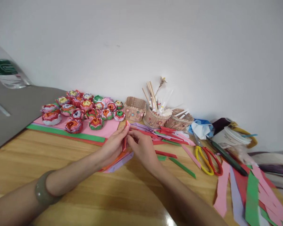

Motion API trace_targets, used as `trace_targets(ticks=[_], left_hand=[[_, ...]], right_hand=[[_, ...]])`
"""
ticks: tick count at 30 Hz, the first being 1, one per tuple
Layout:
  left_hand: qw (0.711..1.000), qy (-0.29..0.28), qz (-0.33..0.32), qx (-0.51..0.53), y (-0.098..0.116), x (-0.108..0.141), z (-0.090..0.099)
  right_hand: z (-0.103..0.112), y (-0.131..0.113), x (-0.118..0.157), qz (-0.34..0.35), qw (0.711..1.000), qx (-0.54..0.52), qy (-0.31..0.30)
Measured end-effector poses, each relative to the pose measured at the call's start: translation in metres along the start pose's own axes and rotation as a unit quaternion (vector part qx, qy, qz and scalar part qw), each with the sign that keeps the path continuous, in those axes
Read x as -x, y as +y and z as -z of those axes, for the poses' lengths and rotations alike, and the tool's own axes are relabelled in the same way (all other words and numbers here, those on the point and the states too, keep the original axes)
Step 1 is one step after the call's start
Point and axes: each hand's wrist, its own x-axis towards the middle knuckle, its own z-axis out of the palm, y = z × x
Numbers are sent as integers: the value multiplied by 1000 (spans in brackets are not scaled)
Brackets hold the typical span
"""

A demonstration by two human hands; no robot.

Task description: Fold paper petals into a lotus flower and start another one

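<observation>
My left hand (113,145) is closed around a bundle of folded paper strips (124,145), red and pink where they show between the hands. Orange and lilac ends (120,161) hang out below my palm. My right hand (141,147) meets the bundle from the other side, its fingers pinched at the strips' upper part. The exact fold under the fingertips is hidden. Just behind the hands lies a pile of folded strips (165,135) in red, lilac, pink and green. Several folded paper flowers (87,105) sit to the left on a pink sheet (113,127).
Three decorated baskets (135,108) stand against the wall, two holding sticks and white pieces. Scissors (208,160) with yellow and red handles lie at right, beside a dark green utility knife (228,157), a white cup (228,137) and cut paper strips (252,194). A bottle (8,73) stands far left.
</observation>
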Motion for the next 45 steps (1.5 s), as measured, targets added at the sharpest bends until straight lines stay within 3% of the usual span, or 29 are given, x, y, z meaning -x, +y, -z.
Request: trace_targets(ticks=[5, 8, 10, 12, 15, 22, 27, 31, 33, 36, 39, 45], left_hand=[[1000, 8, 12, -21, 2, -3, 4], [999, 33, 0, -16, 8, -5, 5], [998, 64, -12, -23, 15, -6, 4], [995, 87, -27, -30, 21, -8, 5], [994, 99, -39, -29, 27, -9, 6], [996, 74, -29, -27, 28, -9, 8], [997, 70, -24, -17, 27, -9, 4], [998, 58, -33, 1, 24, -10, 2], [998, 49, -34, 14, 22, -11, 1], [997, 26, -47, 53, 18, -9, -3], [995, 4, -70, 73, 16, -7, -6], [996, -32, -66, 56, 14, -4, -7]], right_hand=[[5, 5, 7, 100, 994, -14, -52], [23, 15, 5, 93, 994, 6, -62], [41, 24, 0, 61, 994, 92, -16], [57, 34, -7, 29, 967, 252, 3], [68, 41, -19, 19, 947, 321, 2], [35, 40, -47, 2, 914, 404, -47], [29, 38, -52, -2, 916, 401, -28], [39, 23, -47, 4, 943, 332, 35], [38, 15, -43, 13, 963, 268, 38], [28, 7, -37, 8, 999, 52, -5], [13, 7, -32, -30, 983, -174, -41], [7, 11, -29, -49, 977, -205, -33]])
